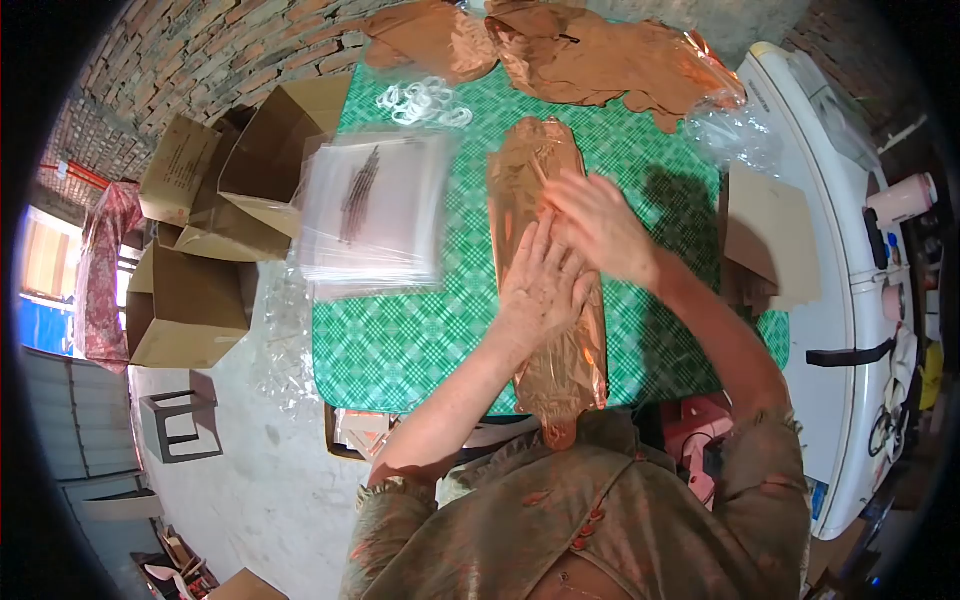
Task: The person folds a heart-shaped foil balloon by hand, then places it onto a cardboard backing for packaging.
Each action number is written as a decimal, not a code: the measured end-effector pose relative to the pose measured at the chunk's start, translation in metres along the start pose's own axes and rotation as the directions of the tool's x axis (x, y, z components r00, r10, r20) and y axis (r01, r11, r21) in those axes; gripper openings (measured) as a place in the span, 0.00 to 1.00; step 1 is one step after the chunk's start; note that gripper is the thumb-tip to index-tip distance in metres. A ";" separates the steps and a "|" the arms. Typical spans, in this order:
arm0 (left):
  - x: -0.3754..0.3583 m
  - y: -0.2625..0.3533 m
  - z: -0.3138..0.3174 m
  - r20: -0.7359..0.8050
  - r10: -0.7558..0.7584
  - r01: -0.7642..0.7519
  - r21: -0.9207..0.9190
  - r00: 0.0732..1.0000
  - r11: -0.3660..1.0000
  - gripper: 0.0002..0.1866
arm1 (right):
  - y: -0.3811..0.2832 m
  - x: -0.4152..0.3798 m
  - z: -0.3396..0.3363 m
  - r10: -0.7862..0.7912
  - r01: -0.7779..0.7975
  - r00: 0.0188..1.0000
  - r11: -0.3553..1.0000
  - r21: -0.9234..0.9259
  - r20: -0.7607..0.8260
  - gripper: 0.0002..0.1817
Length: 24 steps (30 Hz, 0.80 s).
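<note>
A long, flat, copper-coloured foil balloon (560, 365), folded lengthwise, lies on the green checked tablecloth (400, 345). Its narrow end hangs over the table's front edge against my shirt. Flat on the middle of the foil rests my left hand (543, 285), fingers stretched forward and slightly spread. My right hand (608, 232) reaches in from the right, its fingers extended across the foil just beyond my left fingertips and a little blurred by motion.
A stack of clear plastic bags (375, 215) lies left of the foil, below white rings or loops (425, 102). More copper foil pieces (600, 60) are piled at the back. Cardboard boxes (195, 300) stand at left; cardboard sheets (770, 235) and a white appliance (800, 130) are at right.
</note>
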<state>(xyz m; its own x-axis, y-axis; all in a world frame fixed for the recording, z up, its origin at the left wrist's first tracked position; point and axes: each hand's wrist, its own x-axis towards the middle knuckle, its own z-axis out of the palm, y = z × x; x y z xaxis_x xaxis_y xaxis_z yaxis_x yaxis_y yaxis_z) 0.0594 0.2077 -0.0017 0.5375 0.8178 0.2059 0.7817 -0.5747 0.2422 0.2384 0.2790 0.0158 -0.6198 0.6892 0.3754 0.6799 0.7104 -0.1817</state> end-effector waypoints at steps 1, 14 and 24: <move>-0.001 0.000 0.001 -0.004 0.002 -0.002 0.036 1.000 0.999 0.32 | -0.011 -0.012 0.001 0.000 0.002 0.999 0.999 -0.040 0.045 0.31; -0.001 -0.003 0.008 -0.090 0.028 -0.026 0.021 0.996 0.999 0.32 | 0.030 0.001 0.010 0.100 -0.091 0.967 0.995 -0.047 0.233 0.39; -0.002 0.001 0.002 -0.174 0.028 -0.031 -0.010 0.984 0.999 0.31 | 0.075 0.054 0.032 0.207 -0.155 0.961 0.952 -0.263 0.184 0.40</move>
<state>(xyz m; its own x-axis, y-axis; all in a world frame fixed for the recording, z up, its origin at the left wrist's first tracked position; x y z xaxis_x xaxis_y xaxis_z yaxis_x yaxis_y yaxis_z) 0.0595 0.2058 -0.0041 0.4960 0.7832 0.3749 0.7615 -0.5999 0.2455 0.2436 0.3743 -0.0071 -0.5266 0.8357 0.1557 0.8467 0.5320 0.0083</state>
